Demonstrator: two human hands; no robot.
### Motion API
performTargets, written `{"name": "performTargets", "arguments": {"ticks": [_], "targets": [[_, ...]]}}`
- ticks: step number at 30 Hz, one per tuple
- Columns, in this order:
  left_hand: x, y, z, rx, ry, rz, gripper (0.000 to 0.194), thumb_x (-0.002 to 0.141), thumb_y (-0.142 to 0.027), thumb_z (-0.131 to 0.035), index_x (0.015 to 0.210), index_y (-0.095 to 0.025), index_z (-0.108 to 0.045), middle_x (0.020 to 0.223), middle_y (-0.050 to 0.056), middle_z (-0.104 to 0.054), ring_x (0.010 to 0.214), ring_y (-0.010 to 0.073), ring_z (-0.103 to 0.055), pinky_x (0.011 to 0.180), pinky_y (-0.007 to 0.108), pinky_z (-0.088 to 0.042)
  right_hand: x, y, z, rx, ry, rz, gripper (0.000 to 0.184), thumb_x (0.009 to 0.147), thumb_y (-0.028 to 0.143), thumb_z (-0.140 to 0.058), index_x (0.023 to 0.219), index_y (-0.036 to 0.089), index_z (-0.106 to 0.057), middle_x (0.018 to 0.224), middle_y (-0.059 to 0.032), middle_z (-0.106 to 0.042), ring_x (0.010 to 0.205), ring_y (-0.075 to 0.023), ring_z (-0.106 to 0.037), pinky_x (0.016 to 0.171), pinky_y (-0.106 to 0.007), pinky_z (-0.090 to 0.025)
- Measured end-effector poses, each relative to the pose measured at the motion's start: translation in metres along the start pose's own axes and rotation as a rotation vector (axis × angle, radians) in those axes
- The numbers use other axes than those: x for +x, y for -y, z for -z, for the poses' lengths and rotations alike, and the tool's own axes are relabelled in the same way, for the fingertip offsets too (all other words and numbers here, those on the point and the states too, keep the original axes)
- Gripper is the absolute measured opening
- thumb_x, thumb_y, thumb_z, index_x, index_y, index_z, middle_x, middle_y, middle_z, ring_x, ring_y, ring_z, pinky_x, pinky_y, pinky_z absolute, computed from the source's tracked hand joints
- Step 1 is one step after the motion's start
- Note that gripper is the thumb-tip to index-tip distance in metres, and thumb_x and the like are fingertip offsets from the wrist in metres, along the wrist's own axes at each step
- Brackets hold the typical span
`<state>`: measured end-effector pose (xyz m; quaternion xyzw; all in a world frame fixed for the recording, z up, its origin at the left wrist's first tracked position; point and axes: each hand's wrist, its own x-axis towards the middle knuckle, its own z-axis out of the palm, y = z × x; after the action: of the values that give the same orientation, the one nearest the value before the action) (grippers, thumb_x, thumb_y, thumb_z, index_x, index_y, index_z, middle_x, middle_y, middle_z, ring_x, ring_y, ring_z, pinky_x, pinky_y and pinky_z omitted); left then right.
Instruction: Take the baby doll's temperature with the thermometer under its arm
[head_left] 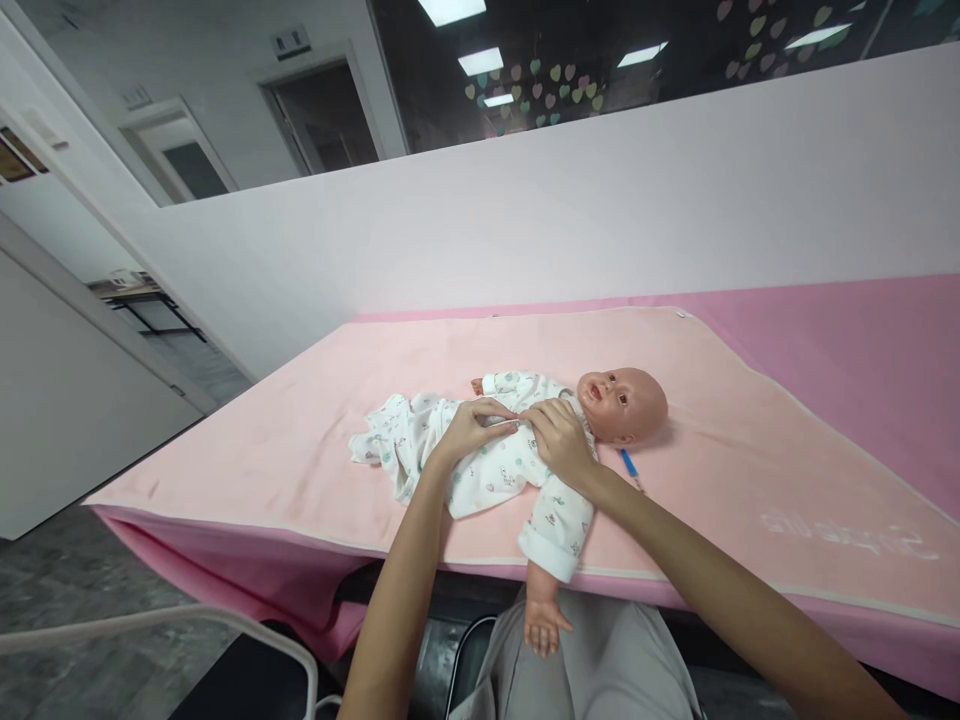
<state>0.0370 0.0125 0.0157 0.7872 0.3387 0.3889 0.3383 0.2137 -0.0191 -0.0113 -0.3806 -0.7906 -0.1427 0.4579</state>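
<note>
A baby doll point(626, 405) lies on its back across the pink table, its head to the right. It wears a white patterned romper point(491, 485). At the middle of the doll's chest, my left hand point(472, 428) pinches the romper's front between thumb and fingers. Close beside it, my right hand point(559, 440) has its fingers closed on the romper's front edge; the fingertips are partly hidden. One doll arm point(546, 615) hangs over the table's near edge above my lap. The romper's legs lie bunched at the left.
A peach-coloured mat point(300, 450) covers most of the pink tablecloth point(847, 370). Near the doll's neck is a narrow blue item point(628, 462), partly hidden by my right arm. A white wall point(600, 220) stands behind the table. A chair point(247, 670) is at lower left.
</note>
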Motion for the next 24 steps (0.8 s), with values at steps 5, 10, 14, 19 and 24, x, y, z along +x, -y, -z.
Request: {"name": "performTargets", "arguments": {"ticks": [5,10,14,19,24], "targets": [[0.0007,-0.0003,0.0012,-0.056,0.044,-0.011,0.027,0.070,-0.033,-0.067,0.092,-0.018,-0.070,0.094,0.008,-0.066,0.091,0.0195,-0.060,0.083,0.031,-0.046,-0.0001,0.0003,0.0006,0.016,-0.010,0.002,0.026,0.083,0.005,-0.039,0.089,0.016,-0.061,0.079,-0.0059,-0.059,0.077,-0.0192,-0.047,0.071,-0.032,-0.036],[0.0009,-0.0001,0.0000,-0.028,-0.016,0.024,0.027,0.068,-0.035,-0.069,0.089,-0.018,-0.070,0.091,0.008,-0.067,0.087,0.0191,-0.061,0.081,0.031,-0.047,0.0000,-0.0001,-0.0007,0.003,-0.013,-0.002,0.025,0.083,0.005,-0.039,0.087,0.016,-0.061,0.078,-0.0060,-0.058,0.077,-0.0193,-0.047,0.070,-0.032,-0.036],[0.0006,-0.0007,0.0000,-0.023,-0.005,0.007,0.026,0.068,-0.034,-0.069,0.088,-0.018,-0.070,0.091,0.008,-0.067,0.088,0.0193,-0.061,0.081,0.031,-0.047,0.0001,-0.0001,-0.0011,0.010,-0.011,-0.004,0.025,0.084,0.005,-0.039,0.088,0.017,-0.061,0.078,-0.0058,-0.058,0.077,-0.0194,-0.047,0.070,-0.032,-0.036],[0.0016,-0.0001,0.0015,-0.036,0.046,-0.008,0.023,0.071,-0.034,-0.066,0.086,-0.017,-0.070,0.090,0.008,-0.067,0.089,0.0194,-0.060,0.083,0.033,-0.047,-0.0008,-0.0013,-0.0016,0.001,0.006,-0.013,0.025,0.082,0.005,-0.040,0.087,0.017,-0.061,0.079,-0.0061,-0.058,0.078,-0.0196,-0.047,0.070,-0.033,-0.036],[0.0022,0.0015,0.0026,-0.039,0.091,-0.038,0.020,0.072,-0.033,-0.065,0.082,-0.016,-0.070,0.088,0.009,-0.066,0.088,0.0195,-0.060,0.084,0.033,-0.046,-0.0024,-0.0034,-0.0042,0.004,0.021,-0.007,0.024,0.083,0.006,-0.040,0.085,0.017,-0.061,0.078,-0.0059,-0.058,0.077,-0.0193,-0.047,0.071,-0.033,-0.037]]}}
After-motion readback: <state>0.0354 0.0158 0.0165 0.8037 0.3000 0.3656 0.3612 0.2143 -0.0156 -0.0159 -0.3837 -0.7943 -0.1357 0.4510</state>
